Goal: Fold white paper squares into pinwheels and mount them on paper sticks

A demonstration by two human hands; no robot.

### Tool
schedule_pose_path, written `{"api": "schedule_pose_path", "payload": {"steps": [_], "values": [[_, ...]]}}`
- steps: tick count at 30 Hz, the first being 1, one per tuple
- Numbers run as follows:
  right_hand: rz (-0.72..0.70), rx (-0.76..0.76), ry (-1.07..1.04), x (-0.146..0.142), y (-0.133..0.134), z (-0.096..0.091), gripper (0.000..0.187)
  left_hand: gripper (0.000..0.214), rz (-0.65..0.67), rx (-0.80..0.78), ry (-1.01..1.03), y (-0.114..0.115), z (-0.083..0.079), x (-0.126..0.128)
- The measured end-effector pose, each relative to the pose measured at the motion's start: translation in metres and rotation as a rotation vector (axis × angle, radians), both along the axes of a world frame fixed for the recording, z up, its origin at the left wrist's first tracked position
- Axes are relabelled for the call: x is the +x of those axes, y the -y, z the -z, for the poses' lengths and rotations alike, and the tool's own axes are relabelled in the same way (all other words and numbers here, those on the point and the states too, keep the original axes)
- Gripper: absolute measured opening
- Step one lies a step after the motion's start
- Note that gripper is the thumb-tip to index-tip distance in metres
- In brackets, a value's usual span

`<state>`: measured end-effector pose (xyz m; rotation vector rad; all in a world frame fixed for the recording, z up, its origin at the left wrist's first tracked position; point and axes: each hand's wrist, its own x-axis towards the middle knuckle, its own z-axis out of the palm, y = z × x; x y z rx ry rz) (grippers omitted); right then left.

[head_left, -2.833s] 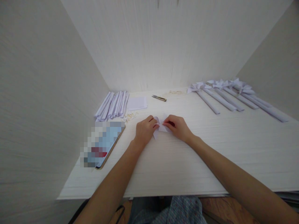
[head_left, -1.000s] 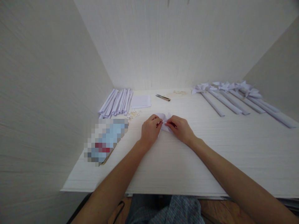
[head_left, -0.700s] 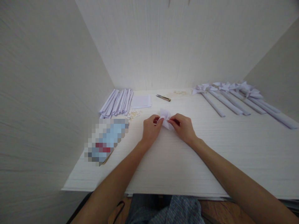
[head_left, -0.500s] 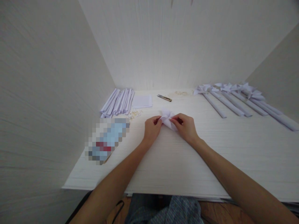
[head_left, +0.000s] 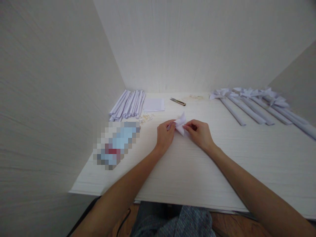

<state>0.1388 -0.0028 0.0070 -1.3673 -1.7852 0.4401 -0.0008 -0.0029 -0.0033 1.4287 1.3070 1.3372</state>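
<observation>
A white folded paper pinwheel (head_left: 180, 123) is held between both hands above the middle of the white table. My left hand (head_left: 166, 133) pinches its left side, thumb on top. From the right, my right hand (head_left: 198, 131) grips the opposite side between thumb and fingertips. The fingers partly cover the paper, and its centre is too small to make out. Farther back lies a pair of thread snips (head_left: 178, 101), apart from both hands.
Rolled paper sticks (head_left: 128, 104) are bundled at the back left, beside a stack of square paper sheets (head_left: 154, 104). Small pale bits (head_left: 146, 118) lie nearby. A blurred-out blue object (head_left: 118, 144) sits at left. Finished paper pinwheels on sticks (head_left: 247, 93) line the back right.
The pinwheel has turned in my fingers, and one pointed blade now stands up. Both hands stay pinched on it. The whole view has shifted slightly.
</observation>
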Motion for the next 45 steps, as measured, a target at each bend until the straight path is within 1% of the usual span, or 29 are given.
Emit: {"api": "schedule_pose_path", "payload": {"steps": [3, 10, 19, 31, 37, 41, 45], "values": [[-0.01, 0.001, 0.023, 0.0, 0.0, 0.001, 0.013, 0.027, 0.027, 0.027, 0.007, 0.0, 0.001, 0.0], [-0.009, 0.018, 0.045, -0.001, 0.0, 0.001, 0.013, 0.025, 0.021, 0.041, 0.023, -0.002, 0.003, 0.0], [-0.01, 0.061, 0.111, -0.001, -0.001, 0.001, 0.014, 0.026, 0.039, 0.024, 0.014, -0.001, -0.001, 0.001], [-0.001, 0.043, 0.134, -0.003, -0.002, 0.002, 0.014, 0.024, 0.015, 0.016, -0.069, 0.003, -0.009, 0.002], [0.024, 0.044, 0.141, -0.003, -0.002, 0.002, 0.013, 0.024, 0.041, 0.039, -0.058, 0.003, -0.009, 0.003], [0.048, 0.097, 0.124, -0.005, 0.0, 0.001, 0.014, 0.025, 0.05, 0.107, -0.072, 0.005, -0.01, 0.004], [0.089, 0.201, 0.067, -0.008, 0.005, -0.001, 0.015, 0.025, 0.039, 0.299, -0.155, 0.01, -0.013, 0.003]]}}
